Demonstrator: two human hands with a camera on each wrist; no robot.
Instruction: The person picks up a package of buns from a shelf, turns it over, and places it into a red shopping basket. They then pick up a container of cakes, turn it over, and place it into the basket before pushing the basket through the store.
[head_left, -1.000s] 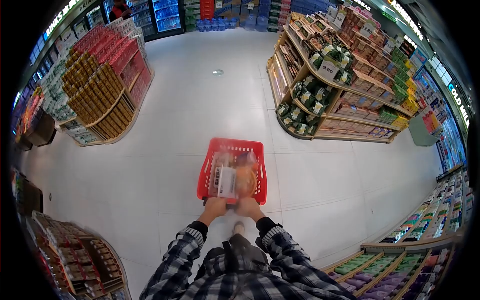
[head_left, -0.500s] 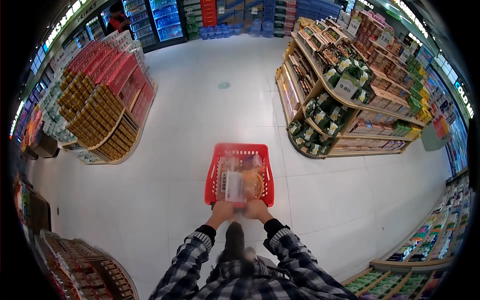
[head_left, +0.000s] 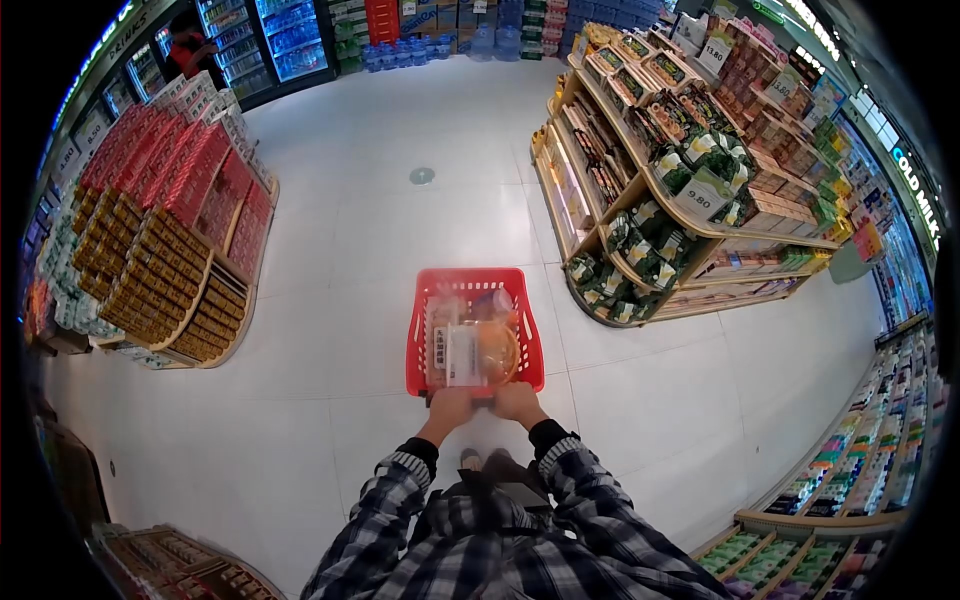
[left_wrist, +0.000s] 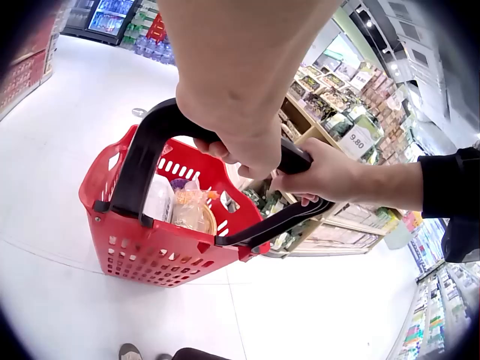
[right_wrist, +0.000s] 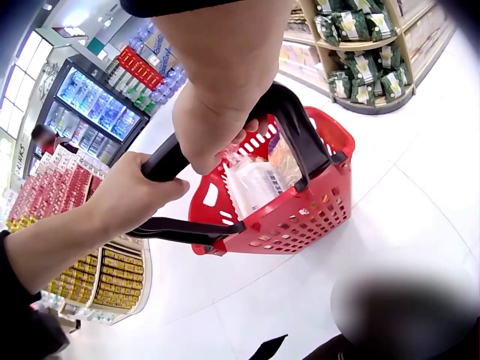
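Observation:
Both hands hold the black handle (left_wrist: 150, 139) of a red shopping basket (head_left: 411, 345) in front of the body. My left hand (head_left: 450, 405) and right hand (head_left: 517, 401) are side by side, fingers curled around the grip, as both wrist views show. Inside the basket, a white-labelled clear package (head_left: 463, 355) lies beside a round orange-brown item (head_left: 500, 352) in clear wrapping. Something purple (head_left: 493, 300) sits behind them, partly covered. In the right wrist view the white package (right_wrist: 259, 184) leans near the basket's perforated side.
A rounded display of gold and pink packs (head_left: 165, 270) stands at left. On the right, a wooden shelf unit (head_left: 680, 235) carries green bags and boxes. White tiled floor (head_left: 380, 210) runs between them toward lit drink fridges (head_left: 290, 40), where a person (head_left: 188, 50) stands. Low shelving (head_left: 820, 520) borders the near right.
The displays on both sides have come closer and lower in the head view, the left one also shifting outward. Both hands keep their hold on the basket handle. The feet have changed position.

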